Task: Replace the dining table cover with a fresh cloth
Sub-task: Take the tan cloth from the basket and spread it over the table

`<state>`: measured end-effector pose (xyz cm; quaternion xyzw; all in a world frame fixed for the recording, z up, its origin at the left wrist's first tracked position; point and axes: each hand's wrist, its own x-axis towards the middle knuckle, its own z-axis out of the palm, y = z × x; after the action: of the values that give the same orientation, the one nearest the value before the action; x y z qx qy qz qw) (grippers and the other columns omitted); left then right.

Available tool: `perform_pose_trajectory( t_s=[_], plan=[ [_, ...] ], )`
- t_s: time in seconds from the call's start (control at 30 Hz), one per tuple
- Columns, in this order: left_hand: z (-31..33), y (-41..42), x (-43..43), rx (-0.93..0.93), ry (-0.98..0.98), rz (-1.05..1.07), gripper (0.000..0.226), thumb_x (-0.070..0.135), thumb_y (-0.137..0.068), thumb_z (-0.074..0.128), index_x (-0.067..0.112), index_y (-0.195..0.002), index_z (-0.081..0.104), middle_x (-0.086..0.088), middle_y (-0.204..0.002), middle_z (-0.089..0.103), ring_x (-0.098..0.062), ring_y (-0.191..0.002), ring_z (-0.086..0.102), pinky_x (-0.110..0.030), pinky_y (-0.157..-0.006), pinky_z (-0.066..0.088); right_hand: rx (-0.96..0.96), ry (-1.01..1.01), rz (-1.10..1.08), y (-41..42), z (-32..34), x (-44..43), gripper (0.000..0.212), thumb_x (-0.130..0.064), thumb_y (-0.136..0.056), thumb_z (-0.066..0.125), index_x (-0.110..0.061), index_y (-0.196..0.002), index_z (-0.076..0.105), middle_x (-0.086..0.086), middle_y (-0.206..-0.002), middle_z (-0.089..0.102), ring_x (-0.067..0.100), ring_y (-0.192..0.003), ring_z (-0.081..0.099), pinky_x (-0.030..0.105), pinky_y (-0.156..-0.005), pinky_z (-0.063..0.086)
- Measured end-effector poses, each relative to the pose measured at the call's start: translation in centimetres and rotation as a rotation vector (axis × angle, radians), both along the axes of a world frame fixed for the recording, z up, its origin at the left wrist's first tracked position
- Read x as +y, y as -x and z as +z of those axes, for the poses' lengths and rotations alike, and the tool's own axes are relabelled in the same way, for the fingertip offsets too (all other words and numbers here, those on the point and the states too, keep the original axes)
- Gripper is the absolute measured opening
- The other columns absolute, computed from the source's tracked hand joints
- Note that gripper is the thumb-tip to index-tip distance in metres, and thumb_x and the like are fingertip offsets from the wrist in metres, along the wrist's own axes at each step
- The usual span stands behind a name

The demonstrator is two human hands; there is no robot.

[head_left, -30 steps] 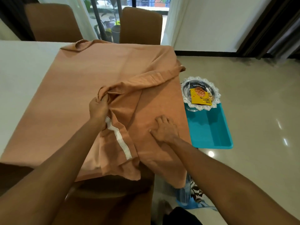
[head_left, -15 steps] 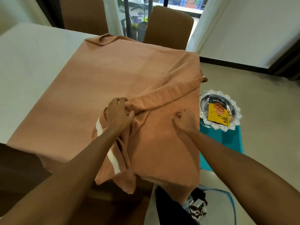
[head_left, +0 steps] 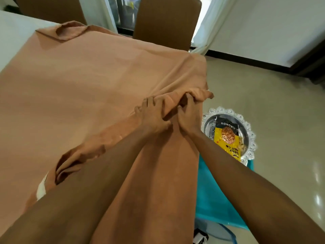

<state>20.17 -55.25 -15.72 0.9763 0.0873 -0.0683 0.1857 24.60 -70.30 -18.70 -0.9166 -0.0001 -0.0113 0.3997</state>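
Together, left hand (head_left: 153, 118) and right hand (head_left: 187, 119) grip the cloth (head_left: 88, 85) along its bunched edge.

We noted brown chair (head_left: 167, 22); window (head_left: 126, 13) just left of chair, white curtain (head_left: 209, 23) just right, white wall (head_left: 263, 29) farther right, glossy beige floor (head_left: 263, 103) right of chair, light glinting.

left hand (head_left: 153, 118): arm outstretched, fingers gripped cloth (head_left: 105, 76) fold | right hand (head_left: 187, 119): alongside, touching left, gripped same fold

The left hand (head_left: 153, 118) and right hand (head_left: 187, 120) are bare, likewise both forearms (head_left: 98, 173); a black-and-white scrap (head_left: 200, 235) below may be clothing.
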Motion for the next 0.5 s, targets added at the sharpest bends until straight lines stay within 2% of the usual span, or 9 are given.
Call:
perform_pose_trajectory(
  t_s=[0.07,0.13,0.23,0.27,0.3,0.37,0.4,0.43,0.5],
  plan=[
    [-0.3,-1.8,-0.5,0.056,-0.003,0.052,0.096,0.058,-0.061,0.075,0.034,-0.142,0.028,-0.006,-0.143,0.037,-0.033,-0.133,0.035,-0.055,-0.105,0.033,0.016,-0.076,-0.026,-1.0,0.5,0.7,0.056,-0.021,-0.093,0.058,-0.02,-0.146,0.041,0.009,-0.136,0.053,0.025,-0.125,0.048,0.041,-0.108,0.043],
    [-0.4,-3.7,-1.2,0.06,-0.03,0.107,0.091,0.057,-0.066,0.075,0.034,-0.14,0.028,-0.008,-0.138,0.041,-0.035,-0.127,0.04,-0.055,-0.101,0.035,0.039,-0.171,-0.038,-2.5,0.7,1.1,0.055,-0.03,-0.092,0.056,-0.031,-0.143,0.037,0.005,-0.132,0.055,0.026,-0.12,0.054,0.048,-0.104,0.048],
    [-0.8,-6.3,-0.8,0.051,-0.07,0.164,0.07,0.043,-0.079,0.071,0.022,-0.137,0.036,-0.012,-0.129,0.048,-0.037,-0.116,0.05,-0.049,-0.091,0.041,0.116,-0.243,-0.032,-5.0,0.7,2.3,0.056,-0.037,-0.088,0.056,-0.042,-0.139,0.033,0.004,-0.134,0.061,0.028,-0.118,0.06,0.05,-0.1,0.051],
    [-0.5,-6.9,-0.3,0.069,-0.006,0.179,0.057,0.038,-0.083,0.068,0.019,-0.131,0.044,-0.013,-0.124,0.053,-0.037,-0.111,0.055,-0.046,-0.087,0.045,0.15,-0.305,0.0,-6.0,0.7,3.1,0.06,-0.037,-0.085,0.056,-0.046,-0.139,0.032,0.002,-0.135,0.061,0.028,-0.12,0.06,0.051,-0.101,0.05],
    [-0.2,-7.6,0.4,0.094,0.142,0.212,0.043,0.033,-0.085,0.065,0.016,-0.123,0.054,-0.013,-0.118,0.06,-0.036,-0.105,0.06,-0.043,-0.083,0.048,0.182,-0.369,0.055,-7.3,0.4,4.0,0.065,-0.036,-0.082,0.057,-0.049,-0.141,0.032,0.0,-0.134,0.062,0.026,-0.12,0.06,0.051,-0.103,0.049],
    [1.0,-8.8,2.0,0.13,0.66,0.342,0.02,0.019,-0.086,0.06,0.012,-0.103,0.068,-0.012,-0.099,0.07,-0.03,-0.085,0.067,-0.034,-0.07,0.054,0.252,-0.44,0.204,-9.4,0.1,5.9,0.076,-0.028,-0.078,0.057,-0.045,-0.149,0.034,-0.004,-0.123,0.063,0.02,-0.116,0.06,0.046,-0.107,0.048],
    [2.1,-9.4,3.1,0.115,0.883,0.451,0.016,0.009,-0.084,0.056,0.01,-0.094,0.07,-0.013,-0.092,0.07,-0.026,-0.075,0.066,-0.03,-0.064,0.053,0.273,-0.422,0.286,-10.2,0.3,6.7,0.077,-0.025,-0.08,0.056,-0.041,-0.152,0.036,-0.004,-0.123,0.063,0.018,-0.117,0.058,0.041,-0.108,0.045],
    [3.2,-10.0,5.0,0.054,1.052,0.584,0.019,0.001,-0.083,0.052,0.01,-0.088,0.069,-0.014,-0.088,0.068,-0.023,-0.068,0.063,-0.028,-0.061,0.052,0.247,-0.349,0.377,-10.7,1.4,7.8,0.074,-0.025,-0.083,0.055,-0.038,-0.154,0.037,-0.001,-0.132,0.06,0.016,-0.124,0.054,0.038,-0.112,0.041],
    [4.5,-11.0,8.7,-0.102,1.315,0.823,0.03,-0.006,-0.083,0.044,0.014,-0.089,0.066,-0.013,-0.083,0.064,-0.023,-0.067,0.061,-0.032,-0.068,0.056,0.133,-0.216,0.468,-11.5,2.4,7.8,0.06,-0.031,-0.095,0.053,-0.033,-0.153,0.04,0.003,-0.146,0.052,0.013,-0.132,0.046,0.03,-0.116,0.032]
  ],
)
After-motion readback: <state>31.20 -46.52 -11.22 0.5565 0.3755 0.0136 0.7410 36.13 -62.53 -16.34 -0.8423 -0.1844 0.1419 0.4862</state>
